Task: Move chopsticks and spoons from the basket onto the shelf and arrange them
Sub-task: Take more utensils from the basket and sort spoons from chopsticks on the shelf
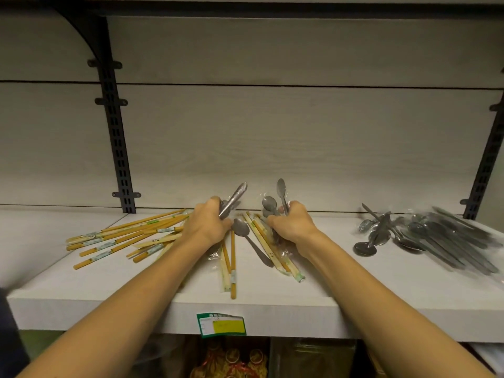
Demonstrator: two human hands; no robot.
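Observation:
On the white shelf (354,290) my left hand (207,225) grips a metal spoon handle (234,199) that sticks up and back. My right hand (290,222) grips several wrapped metal spoons (274,200), bowls up. Between the hands lies one loose spoon (245,236) beside wrapped chopsticks (272,249). More chopsticks (230,268) lie under my left wrist. A loose pile of yellow chopsticks (125,236) sits to the left. A pile of spoons (425,236) lies at the right. The basket is out of view.
A grey back panel (272,132) rises behind the shelf, with black slotted uprights at left (120,165) and right (485,165). A green and yellow price tag (222,324) hangs on the shelf's front edge. Packaged goods (234,361) show on the level below.

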